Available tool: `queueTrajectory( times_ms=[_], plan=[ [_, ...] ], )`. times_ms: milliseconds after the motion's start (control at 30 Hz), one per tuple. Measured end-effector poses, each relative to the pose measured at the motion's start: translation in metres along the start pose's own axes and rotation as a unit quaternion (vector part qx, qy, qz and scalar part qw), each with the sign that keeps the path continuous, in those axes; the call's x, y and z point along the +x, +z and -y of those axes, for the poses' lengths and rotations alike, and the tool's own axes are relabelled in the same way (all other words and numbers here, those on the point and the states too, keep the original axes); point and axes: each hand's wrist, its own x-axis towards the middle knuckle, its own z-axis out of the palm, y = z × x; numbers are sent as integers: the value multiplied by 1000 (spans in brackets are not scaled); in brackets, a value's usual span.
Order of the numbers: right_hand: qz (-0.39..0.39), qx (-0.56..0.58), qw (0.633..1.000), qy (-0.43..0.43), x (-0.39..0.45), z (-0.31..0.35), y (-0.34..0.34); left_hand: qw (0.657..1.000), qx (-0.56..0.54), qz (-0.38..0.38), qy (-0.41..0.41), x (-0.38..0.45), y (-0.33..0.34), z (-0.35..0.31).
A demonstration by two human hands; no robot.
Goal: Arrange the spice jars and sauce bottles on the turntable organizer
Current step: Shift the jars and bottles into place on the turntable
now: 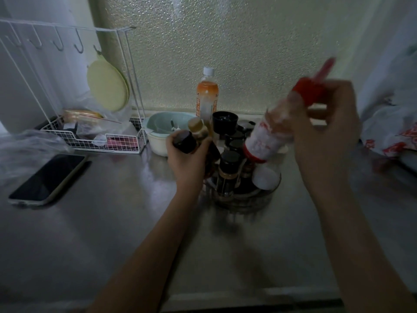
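Note:
A clear round turntable organizer (pixel 266 196) sits on the steel counter, crowded with several dark-capped spice jars (pixel 228 170) and a white-lidded jar (pixel 265 177). My left hand (pixel 187 157) grips a dark-capped brown bottle (pixel 184 141) at the turntable's left edge, beside a tan-capped bottle (pixel 195 125). My right hand (pixel 327 127) holds a blurred red-and-white shaker bottle (pixel 268 136), red flip cap open, tilted above the turntable. An orange drink bottle (pixel 206 98) with a white cap stands behind.
A pale green and white bowl stack (pixel 158 132) sits left of the turntable. A white wire rack (pixel 90 123) with a round green lid stands at the back left. A dark phone (pixel 48 179) lies on the left counter. White plastic bags (pixel 392 129) fill the right.

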Motion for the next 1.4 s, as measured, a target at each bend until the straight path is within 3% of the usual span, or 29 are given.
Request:
queueTrajectory(
  times_ms=[100, 200, 367, 500, 600, 633, 700, 767, 833, 933, 1000, 1167, 1267, 1400],
  plan=[
    [-7, 42, 999, -22, 17, 16, 16, 997, -36, -71, 15, 3, -6, -5],
    [86, 28, 996, 21, 27, 7, 55, 994, -13, -104, 35, 10, -14, -9],
    [257, -86, 960, 67, 21, -28, 102, 992, 8, -121, 32, 14, -22, -4],
    [340, -223, 913, 27, 14, -45, 115, 994, 33, -95, 38, 10, -19, -4],
    [337, -254, 906, 24, 15, -40, 108, 994, 55, -76, 57, 5, -16, -8],
    [297, -219, 929, 24, 10, -37, 98, 993, 65, -72, 63, 4, -16, -7],
    [142, -133, 981, -1, -11, -36, 72, 993, 73, -65, 64, 3, -16, -7],
    [70, -135, 988, 18, -50, -44, 49, 992, 84, -62, 66, 1, -16, -9],
    [135, -163, 975, 65, -89, -64, 39, 990, 103, -54, 79, -2, -14, -10],
    [221, -261, 940, -1, -117, -87, 34, 983, 151, -27, 100, -8, -13, -14],
    [245, -255, 935, 2, -115, -95, 30, 977, 177, 0, 122, -11, -13, -13],
    [229, -184, 953, 69, -109, -90, 17, 960, 206, 26, 187, -22, -9, -13],
    [182, -201, 959, 88, -112, -60, 21, 948, 230, 24, 218, -28, -7, -14],
    [201, -250, 942, 98, -112, -51, 39, 950, 220, 12, 221, -32, -6, -19]
  ],
)
